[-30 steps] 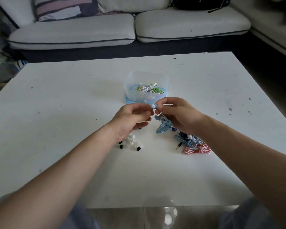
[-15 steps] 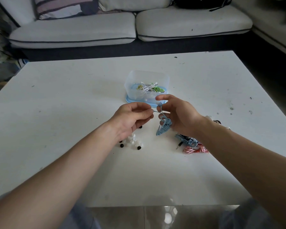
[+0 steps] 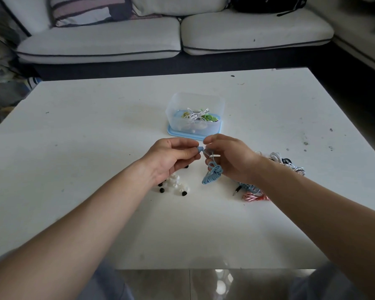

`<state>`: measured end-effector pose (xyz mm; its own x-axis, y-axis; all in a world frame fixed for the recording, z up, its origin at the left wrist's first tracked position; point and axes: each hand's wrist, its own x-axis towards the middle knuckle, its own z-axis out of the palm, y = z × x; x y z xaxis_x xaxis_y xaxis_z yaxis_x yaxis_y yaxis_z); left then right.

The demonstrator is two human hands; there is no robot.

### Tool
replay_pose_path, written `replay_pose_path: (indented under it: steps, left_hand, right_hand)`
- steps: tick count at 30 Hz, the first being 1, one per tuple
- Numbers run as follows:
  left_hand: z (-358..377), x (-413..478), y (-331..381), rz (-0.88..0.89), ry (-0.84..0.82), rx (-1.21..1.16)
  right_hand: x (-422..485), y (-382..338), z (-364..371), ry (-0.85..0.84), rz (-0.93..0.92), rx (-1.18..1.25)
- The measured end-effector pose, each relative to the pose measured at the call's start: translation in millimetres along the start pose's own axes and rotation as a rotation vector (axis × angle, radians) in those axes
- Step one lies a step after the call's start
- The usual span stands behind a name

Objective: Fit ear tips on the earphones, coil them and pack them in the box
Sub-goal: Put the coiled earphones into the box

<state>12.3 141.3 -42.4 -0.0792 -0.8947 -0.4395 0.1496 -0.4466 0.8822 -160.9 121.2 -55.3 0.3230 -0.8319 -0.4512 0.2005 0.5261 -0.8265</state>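
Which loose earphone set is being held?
The light blue coiled set, dangling from the right hand, its bud pinched by the left hand. The red-striped set, the other blue set and the white set lie on the table.

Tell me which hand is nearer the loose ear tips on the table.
Left. The left hand is just above and beyond the loose ear tips; the right hand is farther off to their right, holding the blue earphones.

Soft daylight, faint shadows, wide-angle bowing, blurred corners, floor glare
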Motion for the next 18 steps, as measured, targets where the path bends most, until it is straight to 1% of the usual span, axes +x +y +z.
replay_pose_path:
  steps: [4, 9, 12, 15, 17, 18]
  left_hand:
    - [-0.1, 1.2, -1.5, 0.011, 0.044, 0.068]
    - [-0.1, 2.8, -4.8, 0.024, 0.077, 0.132]
    - [-1.6, 5.0, -7.9, 0.035, 0.085, 0.170]
    - [-6.3, 5.4, -8.4, 0.042, 0.069, 0.224]
    - [-10.8, 5.6, -7.9, 0.072, 0.067, 0.323]
    - [-14.1, 6.6, -8.0, 0.112, 0.087, 0.466]
  right_hand:
    - [1.9, -0.4, -0.4, 0.049, 0.007, -0.083]
    - [0.0, 2.8, 5.2, 0.034, 0.055, -0.142]
    - [1.5, 7.7, 5.2, -0.009, -0.009, -0.199]
    - [4.1, 13.0, 4.0, -0.011, -0.084, -0.283]
    - [6.3, 15.4, 2.4, 0.013, -0.116, -0.310]
    - [7.2, 16.2, 1.7, 0.031, -0.126, -0.320]
